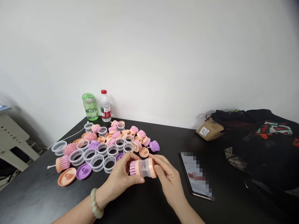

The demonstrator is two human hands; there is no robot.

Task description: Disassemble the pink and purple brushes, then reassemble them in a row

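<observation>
Between my two hands, a small round brush (145,168) lies on its side, with pink bristles at its left end, a clear ring in the middle and a peach cap at the right. My left hand (122,172) grips the bristle end, its thumb below. The fingers of my right hand (169,177) are closed on the peach cap. Left of the hands lie several clear rings (97,163), loose pink brush heads (63,163), a purple brush head (154,145), peach discs (67,176) and a purple disc (83,171).
A phone (197,177) lies right of my hands on the black table (168,133). Against the wall stand a green bottle (90,107) and a red-capped water bottle (105,106). A brown paper packet (209,129) and dark cloth (263,149) occupy the right side.
</observation>
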